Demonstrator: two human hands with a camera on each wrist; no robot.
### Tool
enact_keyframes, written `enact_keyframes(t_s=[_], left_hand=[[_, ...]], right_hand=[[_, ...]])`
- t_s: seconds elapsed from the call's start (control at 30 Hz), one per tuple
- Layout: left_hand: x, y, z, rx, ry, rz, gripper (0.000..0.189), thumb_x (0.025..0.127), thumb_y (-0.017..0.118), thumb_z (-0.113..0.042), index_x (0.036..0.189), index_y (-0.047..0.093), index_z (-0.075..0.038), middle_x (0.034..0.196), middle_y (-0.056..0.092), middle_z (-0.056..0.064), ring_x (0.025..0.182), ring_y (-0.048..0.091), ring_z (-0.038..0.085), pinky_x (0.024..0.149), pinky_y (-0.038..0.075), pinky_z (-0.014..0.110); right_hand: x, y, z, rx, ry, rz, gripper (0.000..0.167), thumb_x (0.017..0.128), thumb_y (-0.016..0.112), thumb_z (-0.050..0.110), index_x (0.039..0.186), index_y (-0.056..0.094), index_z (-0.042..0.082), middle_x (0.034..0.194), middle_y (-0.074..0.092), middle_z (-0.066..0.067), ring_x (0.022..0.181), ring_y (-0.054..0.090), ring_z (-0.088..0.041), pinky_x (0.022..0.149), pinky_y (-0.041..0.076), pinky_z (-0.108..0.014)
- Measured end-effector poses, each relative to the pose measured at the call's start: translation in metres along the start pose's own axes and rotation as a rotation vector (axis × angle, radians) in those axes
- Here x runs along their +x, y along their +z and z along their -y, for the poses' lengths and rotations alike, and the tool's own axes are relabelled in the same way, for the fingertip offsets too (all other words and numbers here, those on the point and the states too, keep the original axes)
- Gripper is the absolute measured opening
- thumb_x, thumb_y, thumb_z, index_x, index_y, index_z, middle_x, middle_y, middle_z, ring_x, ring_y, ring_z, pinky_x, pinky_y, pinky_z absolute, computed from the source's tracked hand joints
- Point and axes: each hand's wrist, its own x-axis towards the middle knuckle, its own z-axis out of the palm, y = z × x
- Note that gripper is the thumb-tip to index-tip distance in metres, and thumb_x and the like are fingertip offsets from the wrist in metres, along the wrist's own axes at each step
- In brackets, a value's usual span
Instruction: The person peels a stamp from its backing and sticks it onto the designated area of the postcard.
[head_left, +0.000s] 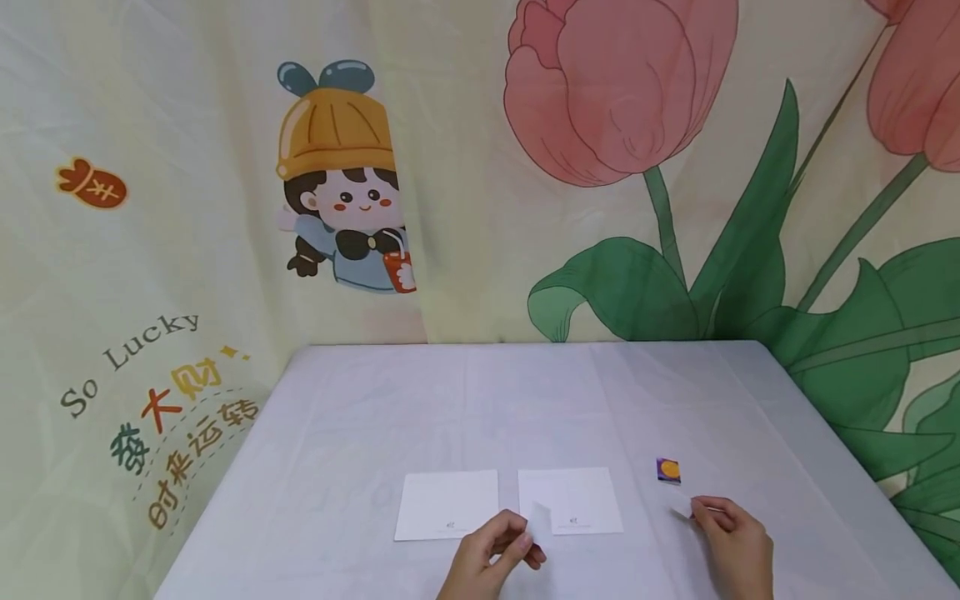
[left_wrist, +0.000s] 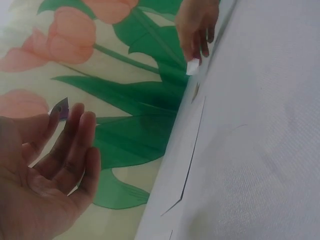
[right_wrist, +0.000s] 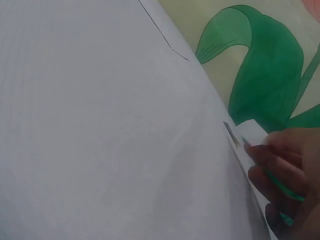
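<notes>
My left hand (head_left: 491, 554), in front of two white rectangular cards, pinches a small square card (head_left: 540, 521) between thumb and fingertips, raised above the table. Its pale back shows in the head view, while the left wrist view catches a dark purple side of this small card (left_wrist: 63, 109). Over on the right, my right hand (head_left: 735, 537) grips another small card (head_left: 681, 505) by its edge; its white side shows in the right wrist view, where the card (right_wrist: 251, 131) sits at the fingertips. Just beyond it lies a purple card with an orange circle (head_left: 668, 470).
The left white card (head_left: 442, 500) and the right white card (head_left: 573, 492) lie side by side, small print near their front edges. A white cloth covers the table (head_left: 360, 400). Behind it hangs a curtain (head_left: 465, 208) printed with tulips and a cartoon figure.
</notes>
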Motion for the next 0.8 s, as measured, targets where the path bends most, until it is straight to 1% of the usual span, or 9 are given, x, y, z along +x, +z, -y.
enact_keyframes(t_s=[0.07,0.13,0.23,0.3,0.4,0.53,0.73,0.8], left_hand=[[0.0,-0.001,0.0,-0.007,-0.011,-0.003,0.026,0.096,0.05,-0.022,0.096,0.055,0.004,0.083,0.068,0.009,0.075,0.066,0.016,0.073,0.052,0.04],[0.0,-0.001,-0.001,-0.012,-0.018,-0.003,0.025,0.096,0.05,-0.022,0.096,0.055,0.002,0.083,0.068,0.009,0.075,0.066,0.017,0.073,0.052,0.04],[-0.001,-0.001,0.0,-0.019,-0.022,-0.002,0.023,0.096,0.05,-0.022,0.096,0.056,0.0,0.083,0.068,0.01,0.075,0.066,0.017,0.073,0.052,0.04],[-0.001,-0.002,0.0,-0.025,-0.022,-0.004,0.022,0.096,0.051,-0.021,0.095,0.056,0.0,0.083,0.068,0.01,0.076,0.066,0.017,0.073,0.052,0.04],[-0.002,-0.002,0.001,-0.022,-0.02,-0.008,0.021,0.095,0.051,-0.021,0.095,0.056,0.0,0.084,0.068,0.01,0.075,0.066,0.017,0.074,0.052,0.036],[-0.002,-0.003,0.002,-0.023,-0.035,-0.013,0.02,0.095,0.052,-0.021,0.094,0.056,-0.002,0.083,0.068,0.009,0.075,0.066,0.017,0.075,0.051,0.03],[-0.003,-0.004,0.001,-0.065,-0.069,-0.014,0.021,0.095,0.052,-0.021,0.095,0.056,0.0,0.082,0.068,0.011,0.076,0.066,0.018,0.076,0.051,0.039],[-0.003,-0.004,0.001,-0.072,-0.072,-0.012,0.022,0.095,0.052,-0.021,0.096,0.056,0.0,0.082,0.068,0.012,0.076,0.066,0.018,0.076,0.051,0.039]], right_hand=[[0.003,0.003,-0.004,-0.012,0.01,-0.009,0.01,0.089,0.063,0.013,0.092,0.066,0.004,0.076,0.068,-0.007,0.064,0.06,-0.015,0.055,0.048,-0.028],[0.004,0.005,-0.007,-0.015,0.014,-0.02,0.008,0.088,0.062,0.009,0.091,0.065,0.002,0.077,0.068,-0.009,0.066,0.06,-0.019,0.055,0.049,-0.03],[0.006,0.008,-0.01,-0.041,0.03,-0.043,0.007,0.088,0.062,0.006,0.09,0.065,0.001,0.076,0.065,-0.009,0.067,0.056,-0.022,0.056,0.047,-0.033],[0.007,0.009,-0.012,-0.073,0.026,-0.065,0.007,0.087,0.062,0.005,0.09,0.065,0.0,0.074,0.062,-0.009,0.066,0.052,-0.022,0.055,0.044,-0.033],[0.008,0.009,-0.014,-0.115,0.015,-0.09,0.006,0.086,0.062,0.004,0.088,0.064,-0.001,0.072,0.059,-0.01,0.065,0.049,-0.023,0.054,0.04,-0.034],[0.009,0.009,-0.014,-0.129,0.003,-0.09,0.005,0.085,0.062,0.002,0.087,0.064,-0.003,0.07,0.058,-0.011,0.064,0.049,-0.023,0.054,0.04,-0.036],[0.007,0.01,-0.014,-0.138,0.0,-0.07,0.003,0.085,0.061,0.0,0.086,0.064,-0.002,0.069,0.058,-0.01,0.063,0.049,-0.022,0.056,0.042,-0.036],[0.008,0.009,-0.014,-0.138,-0.012,-0.068,0.003,0.084,0.062,-0.001,0.086,0.063,-0.003,0.069,0.058,-0.01,0.063,0.049,-0.022,0.056,0.041,-0.037]])
